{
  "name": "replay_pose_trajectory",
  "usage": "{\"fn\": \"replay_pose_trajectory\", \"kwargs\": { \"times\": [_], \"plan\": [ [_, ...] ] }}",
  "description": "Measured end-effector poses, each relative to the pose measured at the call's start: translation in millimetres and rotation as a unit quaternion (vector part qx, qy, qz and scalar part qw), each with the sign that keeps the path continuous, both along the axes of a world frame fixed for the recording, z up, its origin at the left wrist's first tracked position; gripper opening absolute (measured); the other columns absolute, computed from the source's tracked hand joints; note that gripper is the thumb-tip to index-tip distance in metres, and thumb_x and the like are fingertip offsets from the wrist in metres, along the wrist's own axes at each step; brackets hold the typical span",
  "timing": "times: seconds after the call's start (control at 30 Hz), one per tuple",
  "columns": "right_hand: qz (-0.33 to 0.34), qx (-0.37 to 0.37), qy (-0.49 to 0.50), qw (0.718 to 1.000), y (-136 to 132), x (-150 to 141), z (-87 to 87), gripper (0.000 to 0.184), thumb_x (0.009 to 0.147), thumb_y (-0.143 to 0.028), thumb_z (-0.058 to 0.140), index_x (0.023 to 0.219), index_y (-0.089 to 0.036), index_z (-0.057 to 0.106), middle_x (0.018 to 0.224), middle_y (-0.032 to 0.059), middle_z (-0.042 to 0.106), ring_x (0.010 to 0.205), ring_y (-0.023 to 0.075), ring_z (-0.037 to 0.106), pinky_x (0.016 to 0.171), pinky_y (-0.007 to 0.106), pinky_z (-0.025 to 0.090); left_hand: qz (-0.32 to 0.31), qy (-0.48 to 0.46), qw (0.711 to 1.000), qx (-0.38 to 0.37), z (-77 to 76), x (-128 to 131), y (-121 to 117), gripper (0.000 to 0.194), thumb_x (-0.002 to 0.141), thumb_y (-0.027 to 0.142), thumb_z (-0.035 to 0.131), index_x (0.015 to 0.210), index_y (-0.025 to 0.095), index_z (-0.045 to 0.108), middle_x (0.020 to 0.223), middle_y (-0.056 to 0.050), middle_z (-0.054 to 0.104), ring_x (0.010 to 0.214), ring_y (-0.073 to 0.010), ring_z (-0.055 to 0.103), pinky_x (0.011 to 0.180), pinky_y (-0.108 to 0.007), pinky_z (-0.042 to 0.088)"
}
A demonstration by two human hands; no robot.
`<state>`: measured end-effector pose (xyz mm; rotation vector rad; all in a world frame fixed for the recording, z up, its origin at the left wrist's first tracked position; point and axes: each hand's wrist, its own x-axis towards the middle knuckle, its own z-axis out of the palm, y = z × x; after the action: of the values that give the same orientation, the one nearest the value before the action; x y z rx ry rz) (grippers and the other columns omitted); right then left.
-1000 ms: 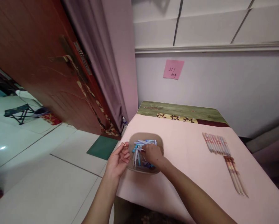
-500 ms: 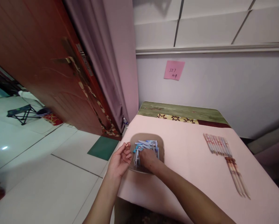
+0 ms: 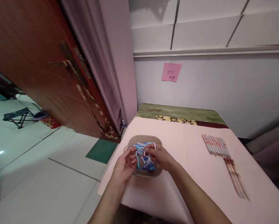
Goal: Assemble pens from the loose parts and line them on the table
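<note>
My left hand [image 3: 125, 165] is at the left rim of a beige plastic bin [image 3: 133, 141]. Its thumb and forefinger pinch a small brown pen part [image 3: 132, 149] with a round hollow end facing up. Over the bin, my right hand [image 3: 159, 155] has its fingers pinched on a slim white pen part [image 3: 144, 153], partly hidden by the fingers. Blue, lilac and white pen pieces [image 3: 147, 165] lie jumbled in the bin, with darker blue ones near its front.
On the pink-covered table [image 3: 183, 174], a row of pens [image 3: 216, 145] lies at the right. Three brown-topped pens [image 3: 236, 178] lie nearer me. A pink note [image 3: 171, 72] is on the wall. Left of the table are a wooden door [image 3: 43, 62] and a green mat [image 3: 101, 151].
My right hand has risen from among the pieces and turned, with a white part now at its fingertips. My left hand, still pinching the brown part, has shifted slightly right over the bin's edge.
</note>
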<state>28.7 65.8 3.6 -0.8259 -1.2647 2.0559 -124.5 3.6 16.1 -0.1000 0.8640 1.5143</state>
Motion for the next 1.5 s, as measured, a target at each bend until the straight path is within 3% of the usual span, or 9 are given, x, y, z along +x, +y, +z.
{"fn": "replay_pose_trajectory", "kwargs": {
  "times": [0.17, 0.3, 0.47, 0.57, 0.8, 0.9, 1.1, 1.27, 1.5],
  "plan": [
    [-0.067, -0.032, 0.011, 0.997, -5.8, 8.2, 6.7, 0.035, 0.067, -0.045, 0.072, 0.074, -0.016, 0.055, 0.057, -0.0057, 0.057, 0.036, 0.0021, 0.025, 0.036, 0.018, 0.012, -0.027, -0.010, 0.999, -0.023, -3.6, 12.3, 1.1, 0.010, 0.087, 0.008, 0.053, 0.081, 0.008, 0.060, 0.072, -0.006, 0.065, 0.042, -0.0039, 0.044, 0.032, -0.015, 0.033],
    [-0.133, 0.015, 0.007, 0.991, -15.3, 12.0, 11.4, 0.034, 0.071, -0.046, 0.069, 0.075, -0.016, 0.054, 0.064, -0.0020, 0.063, 0.037, 0.0030, 0.028, 0.037, 0.019, 0.018, -0.015, -0.003, 1.000, -0.026, -2.1, 17.1, 3.9, 0.009, 0.087, 0.008, 0.053, 0.083, 0.007, 0.061, 0.073, -0.006, 0.066, 0.043, -0.0042, 0.046, 0.033, -0.015, 0.035],
    [-0.204, 0.144, -0.031, 0.968, -28.8, 9.3, 12.1, 0.026, 0.079, -0.044, 0.063, 0.087, -0.019, 0.059, 0.072, 0.0010, 0.066, 0.047, 0.0097, 0.046, 0.044, 0.022, 0.036, -0.054, -0.033, 0.998, -0.015, -2.7, 28.3, 3.6, 0.006, 0.086, 0.009, 0.056, 0.084, 0.008, 0.062, 0.073, -0.005, 0.064, 0.044, -0.0036, 0.047, 0.035, -0.013, 0.036],
    [-0.228, 0.269, -0.097, 0.931, -33.5, 8.2, 11.4, 0.017, 0.084, -0.037, 0.058, 0.086, -0.021, 0.063, 0.078, 0.0023, 0.067, 0.064, 0.0145, 0.058, 0.059, 0.024, 0.046, -0.069, -0.042, 0.997, -0.003, -4.6, 34.0, 1.6, 0.004, 0.084, 0.010, 0.058, 0.082, 0.008, 0.062, 0.069, -0.003, 0.062, 0.044, -0.0039, 0.047, 0.036, -0.013, 0.036],
    [-0.192, 0.432, -0.208, 0.856, -38.1, 5.9, 7.5, 0.013, 0.089, -0.026, 0.052, 0.090, -0.022, 0.065, 0.087, 0.0029, 0.069, 0.082, 0.0166, 0.063, 0.075, 0.025, 0.047, -0.076, -0.045, 0.996, 0.003, -8.6, 37.9, -1.1, 0.009, 0.084, 0.012, 0.059, 0.076, 0.010, 0.060, 0.056, 0.001, 0.052, 0.043, -0.0049, 0.045, 0.036, -0.013, 0.035],
    [-0.212, 0.409, -0.231, 0.857, -38.1, 2.8, 3.6, 0.011, 0.087, -0.028, 0.054, 0.092, -0.022, 0.062, 0.086, 0.0034, 0.068, 0.081, 0.0175, 0.063, 0.073, 0.026, 0.047, -0.078, -0.057, 0.995, 0.004, -9.4, 38.3, -1.6, 0.011, 0.086, 0.013, 0.057, 0.077, 0.009, 0.061, 0.053, 0.002, 0.049, 0.042, -0.0047, 0.043, 0.035, -0.012, 0.033],
    [-0.166, 0.254, -0.230, 0.925, -35.5, 13.4, 5.9, 0.025, 0.086, -0.042, 0.052, 0.101, -0.022, 0.051, 0.075, -0.0010, 0.062, 0.056, 0.0147, 0.056, 0.052, 0.024, 0.043, -0.056, -0.061, 0.996, -0.027, -6.3, 29.6, 0.1, 0.003, 0.084, 0.010, 0.059, 0.082, 0.010, 0.061, 0.073, -0.005, 0.064, 0.042, -0.0031, 0.043, 0.033, -0.013, 0.031],
    [-0.101, 0.283, -0.233, 0.925, -44.5, 24.2, 16.6, 0.018, 0.088, -0.024, 0.033, 0.085, -0.022, 0.051, 0.071, 0.0003, 0.056, 0.064, 0.0168, 0.054, 0.058, 0.025, 0.044, -0.044, -0.063, 0.996, -0.044, -7.7, 26.3, 4.2, 0.004, 0.084, 0.010, 0.059, 0.080, 0.011, 0.061, 0.077, -0.006, 0.065, 0.043, -0.0030, 0.043, 0.033, -0.013, 0.031],
    [-0.065, 0.300, -0.263, 0.915, -34.1, 30.9, 11.4, 0.022, 0.092, -0.026, 0.033, 0.086, -0.021, 0.054, 0.069, 0.0008, 0.058, 0.062, 0.0162, 0.055, 0.057, 0.024, 0.041, -0.010, -0.052, 0.998, -0.017, 2.7, 8.0, 4.5, 0.011, 0.089, 0.011, 0.051, 0.085, 0.008, 0.061, 0.071, -0.005, 0.063, 0.042, -0.0036, 0.042, 0.033, -0.014, 0.032]
  ]
}}
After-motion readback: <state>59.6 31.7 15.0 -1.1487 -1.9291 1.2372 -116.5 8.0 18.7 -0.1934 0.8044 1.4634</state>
